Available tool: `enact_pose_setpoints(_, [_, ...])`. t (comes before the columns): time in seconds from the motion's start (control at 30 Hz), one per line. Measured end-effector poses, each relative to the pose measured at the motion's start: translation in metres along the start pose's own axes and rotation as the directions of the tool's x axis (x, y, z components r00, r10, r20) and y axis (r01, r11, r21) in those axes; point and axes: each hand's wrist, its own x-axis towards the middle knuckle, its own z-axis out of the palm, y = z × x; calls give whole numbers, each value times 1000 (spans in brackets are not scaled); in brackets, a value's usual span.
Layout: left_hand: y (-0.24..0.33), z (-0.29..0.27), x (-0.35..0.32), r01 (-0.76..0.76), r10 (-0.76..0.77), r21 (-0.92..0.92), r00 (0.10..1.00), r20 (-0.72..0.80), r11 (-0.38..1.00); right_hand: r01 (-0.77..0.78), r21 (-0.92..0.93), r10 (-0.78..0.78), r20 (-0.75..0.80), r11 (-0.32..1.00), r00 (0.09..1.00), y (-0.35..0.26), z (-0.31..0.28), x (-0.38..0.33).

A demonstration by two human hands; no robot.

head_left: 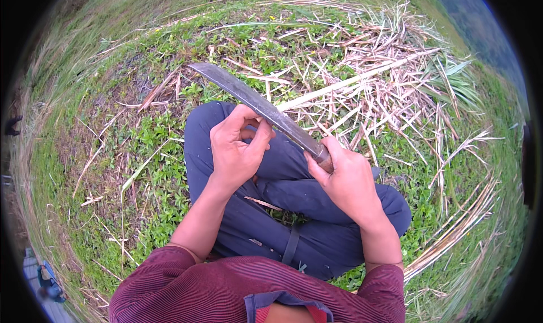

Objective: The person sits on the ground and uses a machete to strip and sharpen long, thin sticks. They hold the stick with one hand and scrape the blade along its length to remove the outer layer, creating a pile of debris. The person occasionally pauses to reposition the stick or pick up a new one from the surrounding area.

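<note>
I sit cross-legged on grass in dark blue trousers. My right hand (345, 179) is closed around the brown handle of a long machete (257, 103), whose dull grey blade slants up and to the left over my knee. My left hand (237, 145) is curled against the middle of the blade, fingertips and thumb pressed to its lower edge. Whether something small sits between those fingers and the blade is hidden. The blade tip ends above the grass at the upper left.
A heap of dry pale stalks and cut cane leaves (384, 68) spreads across the ground ahead and to the right. More long dry stalks (458, 224) lie at the right. Low green weeds (153, 153) cover the ground to the left.
</note>
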Motion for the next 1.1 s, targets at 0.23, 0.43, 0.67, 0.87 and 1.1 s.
enact_pose_setpoints(0.23, [2, 5, 0, -31, 31, 32, 1000, 2, 999, -95, -144, 88, -58, 985, 994, 9, -10, 1])
enact_pose_setpoints(0.43, [7, -4, -1, -18, 14, 87, 999, 47, 996, -262, -82, 246, -163, 962, 955, 47, -29, 21])
enact_pose_setpoints(0.67, [6, -9, 2, 102, -103, 32, 993, 55, 994, 7, 148, -9, 11, 989, 1000, -4, 4, 0])
enact_pose_setpoints(0.87, [11, -8, 0, 66, -97, 204, 984, 146, 977, -208, 510, 296, -97, 834, 950, 44, 28, 32])
enact_pose_setpoints(1.1, [6, -1, -16, 115, -208, 352, 948, 240, 929, -239, 967, 458, 176, 85, 872, 46, 48, 54])
